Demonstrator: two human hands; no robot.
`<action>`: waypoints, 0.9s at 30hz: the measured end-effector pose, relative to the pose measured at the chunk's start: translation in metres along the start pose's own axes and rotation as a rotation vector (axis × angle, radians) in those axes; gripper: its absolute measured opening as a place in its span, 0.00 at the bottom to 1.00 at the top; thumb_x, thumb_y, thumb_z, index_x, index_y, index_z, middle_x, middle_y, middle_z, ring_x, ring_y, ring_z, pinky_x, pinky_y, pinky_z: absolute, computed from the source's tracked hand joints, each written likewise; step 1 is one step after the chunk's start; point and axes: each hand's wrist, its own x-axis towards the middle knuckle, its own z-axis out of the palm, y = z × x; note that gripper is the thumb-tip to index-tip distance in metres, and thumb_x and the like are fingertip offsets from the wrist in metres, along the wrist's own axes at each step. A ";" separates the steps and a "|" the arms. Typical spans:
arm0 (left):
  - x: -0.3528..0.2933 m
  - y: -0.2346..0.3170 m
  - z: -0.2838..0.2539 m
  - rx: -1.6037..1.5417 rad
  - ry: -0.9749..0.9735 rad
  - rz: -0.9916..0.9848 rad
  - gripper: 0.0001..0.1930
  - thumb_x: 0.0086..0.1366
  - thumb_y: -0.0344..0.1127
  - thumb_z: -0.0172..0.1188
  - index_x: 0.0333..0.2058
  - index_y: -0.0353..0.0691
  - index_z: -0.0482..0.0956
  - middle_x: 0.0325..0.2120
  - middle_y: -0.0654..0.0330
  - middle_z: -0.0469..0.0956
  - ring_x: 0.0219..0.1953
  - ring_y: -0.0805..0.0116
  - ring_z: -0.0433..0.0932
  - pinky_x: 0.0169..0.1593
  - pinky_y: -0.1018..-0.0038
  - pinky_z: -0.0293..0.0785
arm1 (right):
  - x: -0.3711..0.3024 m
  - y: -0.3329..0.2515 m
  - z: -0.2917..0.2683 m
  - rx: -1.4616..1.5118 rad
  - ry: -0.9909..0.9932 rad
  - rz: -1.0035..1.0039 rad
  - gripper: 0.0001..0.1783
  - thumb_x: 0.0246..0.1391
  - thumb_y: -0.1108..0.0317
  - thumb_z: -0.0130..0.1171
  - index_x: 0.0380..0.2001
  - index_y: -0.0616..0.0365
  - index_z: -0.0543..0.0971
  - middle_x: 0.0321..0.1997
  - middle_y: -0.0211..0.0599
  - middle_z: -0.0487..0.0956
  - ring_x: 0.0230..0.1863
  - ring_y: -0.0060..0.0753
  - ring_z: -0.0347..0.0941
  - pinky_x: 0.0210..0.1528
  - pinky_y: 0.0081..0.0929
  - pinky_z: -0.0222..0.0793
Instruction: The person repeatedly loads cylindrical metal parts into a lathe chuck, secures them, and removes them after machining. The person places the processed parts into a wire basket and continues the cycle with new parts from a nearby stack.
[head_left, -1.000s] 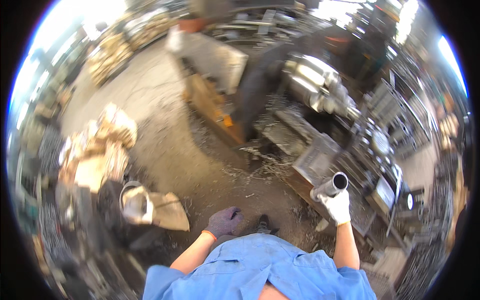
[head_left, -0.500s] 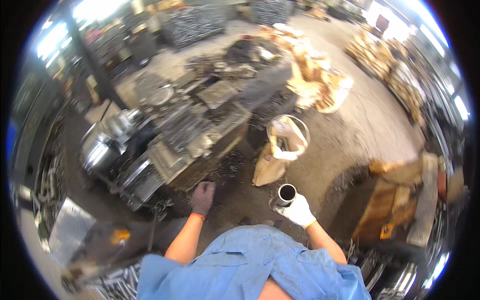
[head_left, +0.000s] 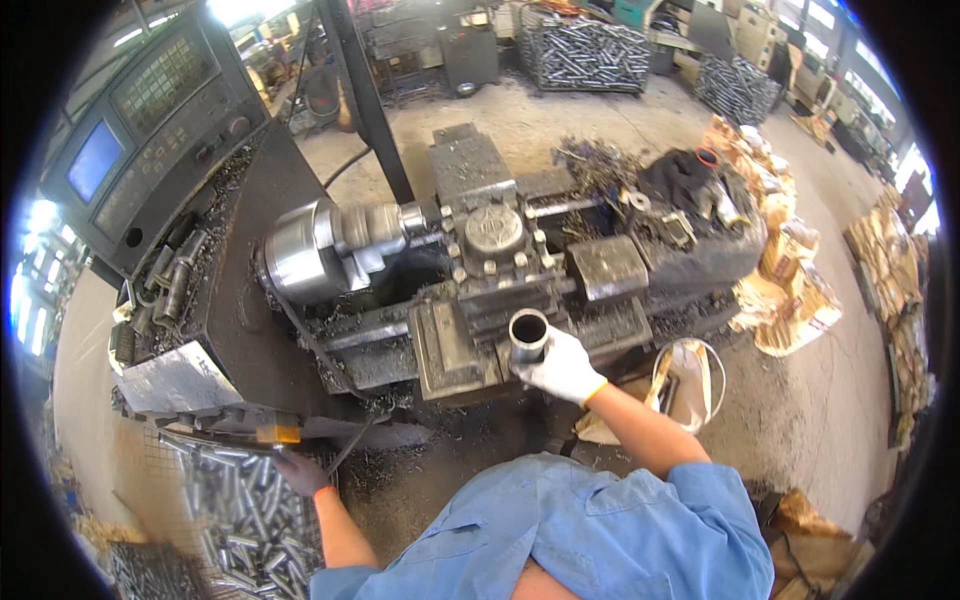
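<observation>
My right hand (head_left: 562,370), in a white glove, is closed around a short metal tube (head_left: 528,338). The tube stands upright with its open end facing up, in front of the carriage of a lathe (head_left: 610,268). Left of it is the lathe's shiny chuck (head_left: 300,255); the square tool post (head_left: 495,232) sits beyond the tube. My left hand (head_left: 301,472), in a dark glove with a red cuff, is at lower left beside a small orange-yellow block (head_left: 279,434). Its fingers are dark and smeared, so their grip is unclear. Close by, a wire basket (head_left: 165,462) holds several metal tubes.
A control cabinet (head_left: 215,95) with a blue screen (head_left: 95,160) rises at left. Dark metal chips litter the lathe bed. An open sack (head_left: 690,375) with a hoop stands right of my right forearm. Brown sacks (head_left: 790,300) lie beyond; a dark post (head_left: 365,100) stands behind the lathe.
The view has swung left toward the lathe. My right hand has carried the tube from beside the sack to the lathe's front. My left hand has moved out to the left, near the basket.
</observation>
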 end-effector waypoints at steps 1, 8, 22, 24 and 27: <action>0.009 -0.003 0.000 0.065 -0.041 -0.067 0.34 0.82 0.58 0.51 0.68 0.30 0.72 0.63 0.37 0.78 0.63 0.38 0.78 0.65 0.53 0.74 | 0.005 0.003 -0.005 0.020 -0.063 0.014 0.36 0.51 0.54 0.76 0.62 0.50 0.79 0.58 0.47 0.85 0.59 0.51 0.83 0.63 0.41 0.78; -0.015 0.086 0.010 -0.811 -0.181 -0.794 0.24 0.73 0.62 0.57 0.25 0.50 0.75 0.15 0.64 0.73 0.16 0.69 0.68 0.21 0.69 0.61 | 0.043 0.010 -0.133 -0.282 -0.355 -0.096 0.29 0.55 0.53 0.68 0.57 0.57 0.84 0.54 0.52 0.87 0.57 0.53 0.84 0.62 0.43 0.78; -0.026 0.539 0.261 0.930 -0.871 1.416 0.19 0.65 0.51 0.64 0.48 0.47 0.89 0.44 0.51 0.89 0.50 0.50 0.88 0.51 0.55 0.79 | 0.109 -0.025 -0.210 -0.223 0.089 -0.257 0.23 0.54 0.66 0.69 0.55 0.57 0.85 0.49 0.46 0.88 0.47 0.43 0.87 0.53 0.36 0.82; -0.029 0.540 0.270 0.936 -0.900 1.486 0.19 0.67 0.52 0.62 0.45 0.45 0.89 0.39 0.51 0.90 0.47 0.48 0.88 0.48 0.53 0.80 | 0.110 -0.017 -0.225 -0.243 0.115 -0.201 0.23 0.52 0.68 0.68 0.54 0.59 0.85 0.47 0.43 0.89 0.44 0.35 0.87 0.52 0.33 0.82; -0.025 0.558 0.272 0.449 -1.121 1.258 0.22 0.70 0.52 0.60 0.47 0.39 0.88 0.41 0.47 0.89 0.46 0.45 0.88 0.50 0.53 0.81 | 0.131 -0.005 -0.246 -0.281 0.193 -0.141 0.20 0.57 0.64 0.65 0.52 0.59 0.86 0.48 0.46 0.89 0.48 0.39 0.87 0.55 0.34 0.81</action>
